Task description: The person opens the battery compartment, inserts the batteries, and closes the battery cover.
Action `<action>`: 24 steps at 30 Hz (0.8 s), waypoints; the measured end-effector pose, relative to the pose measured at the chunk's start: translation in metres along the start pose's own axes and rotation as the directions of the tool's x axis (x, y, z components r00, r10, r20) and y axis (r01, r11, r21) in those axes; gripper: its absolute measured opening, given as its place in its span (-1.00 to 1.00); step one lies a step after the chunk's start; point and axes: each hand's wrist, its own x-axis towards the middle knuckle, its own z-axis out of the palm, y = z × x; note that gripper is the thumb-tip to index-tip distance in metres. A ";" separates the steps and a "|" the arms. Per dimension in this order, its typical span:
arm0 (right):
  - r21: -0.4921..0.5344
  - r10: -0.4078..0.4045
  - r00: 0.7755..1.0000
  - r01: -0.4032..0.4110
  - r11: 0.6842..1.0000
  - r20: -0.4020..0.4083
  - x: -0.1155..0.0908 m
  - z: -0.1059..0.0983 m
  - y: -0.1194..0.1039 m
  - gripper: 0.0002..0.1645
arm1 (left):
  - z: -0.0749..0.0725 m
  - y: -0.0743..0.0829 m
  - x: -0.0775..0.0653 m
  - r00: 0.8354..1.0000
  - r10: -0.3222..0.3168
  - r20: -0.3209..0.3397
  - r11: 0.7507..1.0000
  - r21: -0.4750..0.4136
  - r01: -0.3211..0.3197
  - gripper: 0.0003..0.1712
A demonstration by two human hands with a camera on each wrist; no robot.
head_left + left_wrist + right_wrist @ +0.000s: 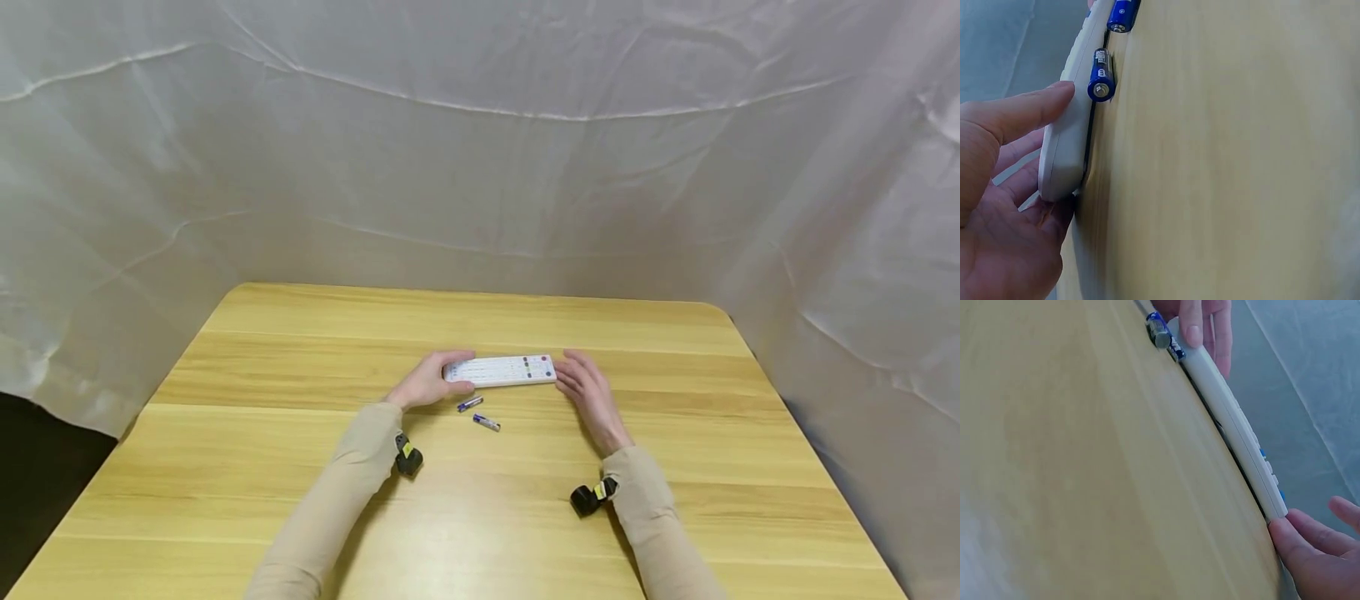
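A white remote control (501,371) lies crosswise in front of me, its button side up with a few coloured buttons at the right end. My left hand (429,381) grips its left end, the thumb (1029,112) along the near side and the fingers around the far side. At the other end, my right hand (592,400) has its fingertips (1285,531) right at the remote's edge, the fingers loosely extended. Two blue-and-silver AAA batteries lie on the near side: one battery (470,403) close to the left thumb, the other battery (487,422) nearer to me.
The wood-grain table (480,517) extends around both hands. Pale draped sheeting (480,183) hangs behind the table and along its sides. Small black cameras (408,458) are strapped to both sleeved wrists.
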 end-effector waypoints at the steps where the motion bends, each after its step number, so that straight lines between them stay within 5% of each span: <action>1: 0.008 -0.003 1.000 0.003 1.000 0.008 0.000 0.000 0.001 -0.31 | 0.000 0.000 0.000 1.000 -0.003 -0.002 1.000 0.006 0.003 -0.28; 11: 0.051 -0.041 0.996 0.037 0.998 0.085 -0.002 -0.001 0.008 -0.28 | 0.002 -0.001 0.001 0.999 0.053 0.006 0.992 0.117 -0.053 -0.25; 24: 0.102 -0.081 0.993 0.073 0.992 0.083 -0.003 0.000 0.014 -0.30 | 0.002 -0.001 -0.006 0.999 0.022 -0.043 0.995 0.094 -0.017 -0.26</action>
